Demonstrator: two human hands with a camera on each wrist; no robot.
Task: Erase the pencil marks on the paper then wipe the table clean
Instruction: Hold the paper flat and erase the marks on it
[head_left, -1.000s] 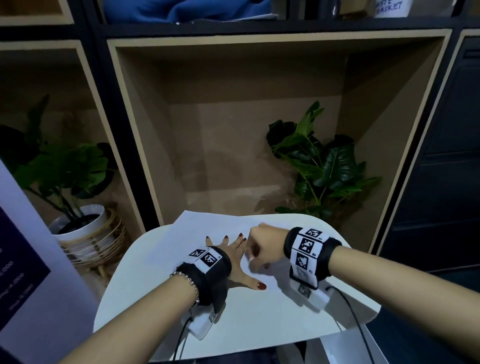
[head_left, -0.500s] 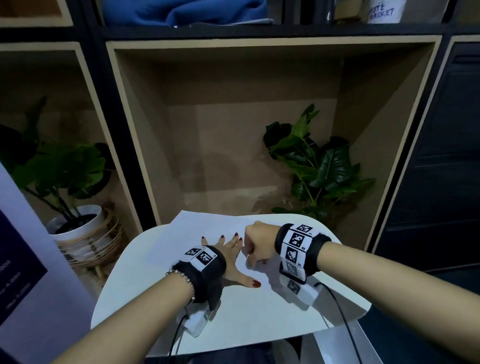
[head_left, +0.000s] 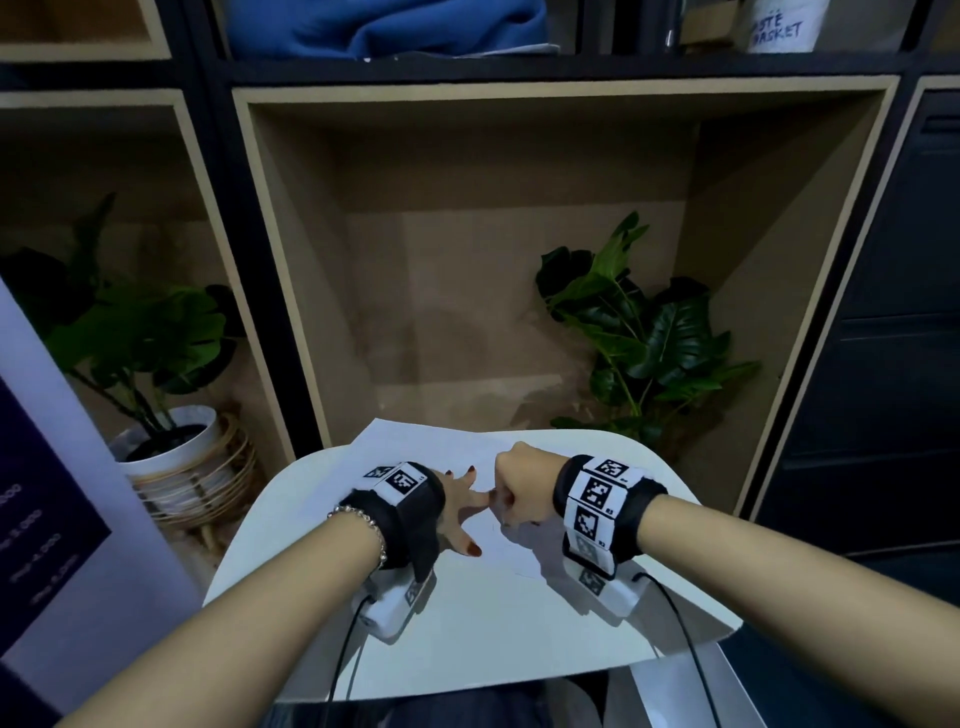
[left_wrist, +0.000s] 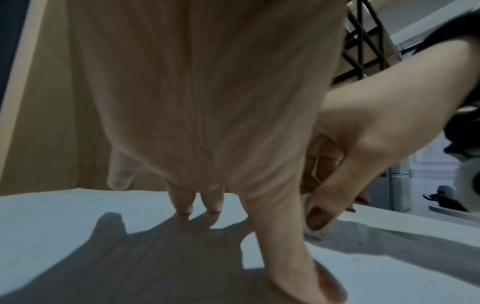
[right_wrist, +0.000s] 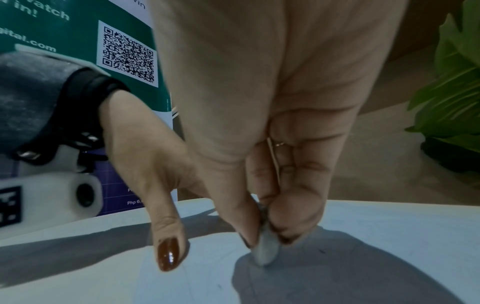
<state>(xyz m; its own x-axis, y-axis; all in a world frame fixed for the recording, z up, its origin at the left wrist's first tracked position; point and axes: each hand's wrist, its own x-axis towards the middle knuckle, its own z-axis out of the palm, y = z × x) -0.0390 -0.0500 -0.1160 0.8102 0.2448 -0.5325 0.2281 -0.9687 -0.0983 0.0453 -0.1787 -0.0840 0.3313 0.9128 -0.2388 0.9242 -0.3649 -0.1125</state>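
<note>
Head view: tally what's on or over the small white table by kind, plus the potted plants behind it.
Hands: 2, left hand flat on the paper, right hand gripping the eraser
Paper sheets: 1
Erasers: 1
Wrist cameras: 2
Plants: 2
Total: 8

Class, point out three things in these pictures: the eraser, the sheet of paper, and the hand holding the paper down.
eraser (right_wrist: 265, 252), right wrist view, on its pale tip.
sheet of paper (head_left: 415, 447), head view, bare far part.
left hand (head_left: 460, 501), head view, on its back.
</note>
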